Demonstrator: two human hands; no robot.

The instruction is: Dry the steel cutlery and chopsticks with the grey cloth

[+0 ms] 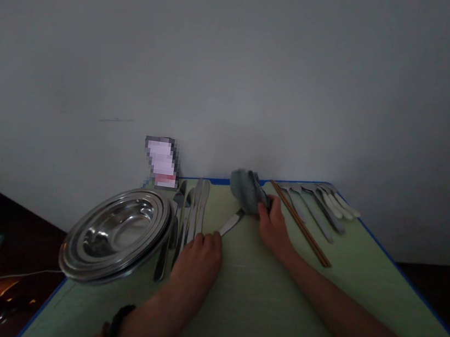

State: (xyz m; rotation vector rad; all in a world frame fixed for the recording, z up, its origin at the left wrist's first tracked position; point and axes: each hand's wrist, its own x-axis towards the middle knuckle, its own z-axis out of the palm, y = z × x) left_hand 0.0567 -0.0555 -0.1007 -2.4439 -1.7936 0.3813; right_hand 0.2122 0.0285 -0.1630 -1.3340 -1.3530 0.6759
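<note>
My left hand (200, 259) rests on the green table (256, 305) with fingers curled round the handle end of a metal knife (231, 223). My right hand (273, 224) grips a grey cloth (247, 189), which is bunched over the far end of that knife. A dark band sits on my left wrist. Just left of my left hand lie several metal knives and utensils (189, 213) in a row.
Stacked steel plates (117, 234) overhang the table's left edge. Brown chopsticks (301, 222) and several spoons (323, 206) lie at the right rear. A blurred phone-like object (162, 161) leans on the white wall. Cables lie on the dark floor at left.
</note>
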